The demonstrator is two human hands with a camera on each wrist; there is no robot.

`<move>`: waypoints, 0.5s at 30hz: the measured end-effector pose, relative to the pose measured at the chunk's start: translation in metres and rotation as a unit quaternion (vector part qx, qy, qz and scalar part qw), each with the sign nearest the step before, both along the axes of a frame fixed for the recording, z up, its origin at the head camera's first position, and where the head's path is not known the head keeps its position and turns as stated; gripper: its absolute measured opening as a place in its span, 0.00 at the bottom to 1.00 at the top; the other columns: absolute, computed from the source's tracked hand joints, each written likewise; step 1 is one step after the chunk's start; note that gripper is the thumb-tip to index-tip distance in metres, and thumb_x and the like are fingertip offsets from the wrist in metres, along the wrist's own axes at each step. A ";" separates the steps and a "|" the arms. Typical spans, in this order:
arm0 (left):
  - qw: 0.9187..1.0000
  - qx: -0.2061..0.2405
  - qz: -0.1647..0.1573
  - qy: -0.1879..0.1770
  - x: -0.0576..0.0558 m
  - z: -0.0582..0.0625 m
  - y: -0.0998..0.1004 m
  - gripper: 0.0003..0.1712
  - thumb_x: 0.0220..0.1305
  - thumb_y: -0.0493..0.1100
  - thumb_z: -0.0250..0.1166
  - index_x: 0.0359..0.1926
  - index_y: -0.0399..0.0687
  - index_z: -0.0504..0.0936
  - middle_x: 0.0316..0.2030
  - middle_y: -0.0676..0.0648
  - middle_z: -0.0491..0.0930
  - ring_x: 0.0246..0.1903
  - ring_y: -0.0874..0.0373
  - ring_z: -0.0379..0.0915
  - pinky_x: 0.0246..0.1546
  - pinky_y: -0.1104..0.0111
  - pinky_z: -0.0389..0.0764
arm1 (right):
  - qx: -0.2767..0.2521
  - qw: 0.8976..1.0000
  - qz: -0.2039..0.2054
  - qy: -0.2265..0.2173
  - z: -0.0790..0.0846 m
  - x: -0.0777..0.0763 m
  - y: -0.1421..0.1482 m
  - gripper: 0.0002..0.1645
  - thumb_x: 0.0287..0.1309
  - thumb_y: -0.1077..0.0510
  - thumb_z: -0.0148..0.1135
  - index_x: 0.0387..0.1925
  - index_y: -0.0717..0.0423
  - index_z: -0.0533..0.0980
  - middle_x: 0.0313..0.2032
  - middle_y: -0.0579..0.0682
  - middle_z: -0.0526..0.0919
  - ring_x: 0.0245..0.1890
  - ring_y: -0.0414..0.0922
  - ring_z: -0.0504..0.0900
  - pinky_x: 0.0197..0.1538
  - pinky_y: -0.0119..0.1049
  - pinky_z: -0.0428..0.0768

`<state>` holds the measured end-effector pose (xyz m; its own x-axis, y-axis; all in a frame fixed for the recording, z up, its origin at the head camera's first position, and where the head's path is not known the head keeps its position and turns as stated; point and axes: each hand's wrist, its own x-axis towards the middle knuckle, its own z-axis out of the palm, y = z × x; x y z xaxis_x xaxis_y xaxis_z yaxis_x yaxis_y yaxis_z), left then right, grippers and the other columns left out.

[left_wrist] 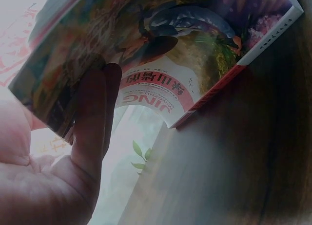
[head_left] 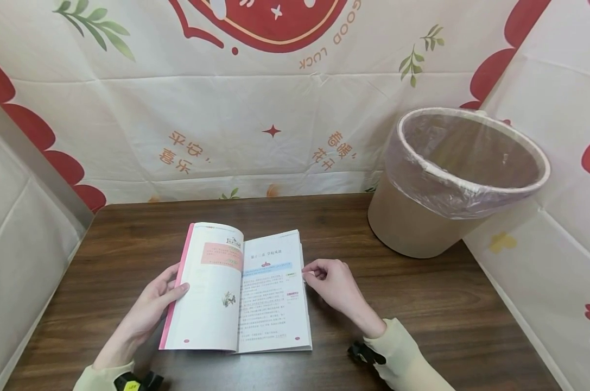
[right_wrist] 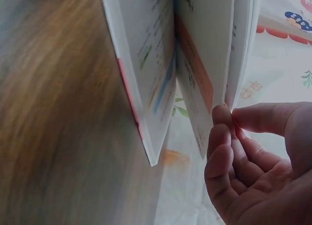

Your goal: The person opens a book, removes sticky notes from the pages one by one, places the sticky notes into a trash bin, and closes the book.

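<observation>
An open book (head_left: 270, 293) with printed pages and a pink left edge lies before me at the front of the table. My left hand (head_left: 153, 298) grips its left side, thumb on the page and fingers behind the cover. From underneath, the left wrist view shows the illustrated cover (left_wrist: 195, 35) and the left hand's fingers (left_wrist: 90, 118) against it. At the book's right edge is my right hand (head_left: 335, 285). In the right wrist view the thumb and forefinger of that hand (right_wrist: 253, 166) pinch the edge of a page (right_wrist: 207, 54); how many sheets are between them I cannot tell.
A beige waste bin (head_left: 422, 228) lined with a clear plastic bag (head_left: 422, 179) stands at the back right of the brown wooden table (head_left: 128, 233). White cloth (head_left: 255, 98) with red and green prints hangs behind and at the sides.
</observation>
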<state>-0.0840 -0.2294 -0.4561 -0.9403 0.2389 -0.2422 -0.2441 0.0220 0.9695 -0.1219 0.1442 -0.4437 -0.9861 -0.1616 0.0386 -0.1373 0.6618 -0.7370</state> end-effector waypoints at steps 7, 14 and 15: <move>1.000 0.006 -0.005 0.013 0.000 -0.001 0.001 0.37 0.71 0.41 0.55 0.73 0.37 0.47 0.46 0.46 0.83 0.41 0.48 0.82 0.39 0.55 0.81 | 0.007 1.000 -0.002 0.019 0.004 0.001 -0.003 0.04 0.56 0.57 0.64 0.30 0.47 0.84 0.23 0.36 0.78 0.22 0.37 0.73 0.24 0.30 0.71; 1.000 0.002 -0.004 0.013 0.000 -0.001 0.003 0.38 0.71 0.42 0.55 0.73 0.38 0.47 0.46 0.43 0.82 0.40 0.47 0.82 0.37 0.56 0.82 | 0.002 0.999 0.009 0.050 0.012 0.002 -0.007 0.04 0.54 0.59 0.64 0.29 0.49 0.84 0.20 0.36 0.76 0.21 0.35 0.72 0.26 0.30 0.71; 1.000 0.003 -0.005 0.013 -0.001 -0.001 0.003 0.38 0.71 0.42 0.55 0.73 0.38 0.47 0.46 0.43 0.82 0.41 0.47 0.82 0.37 0.56 0.82 | 0.002 0.999 0.010 0.051 0.013 0.002 -0.008 0.04 0.54 0.59 0.64 0.29 0.49 0.84 0.20 0.35 0.76 0.21 0.35 0.72 0.26 0.30 0.71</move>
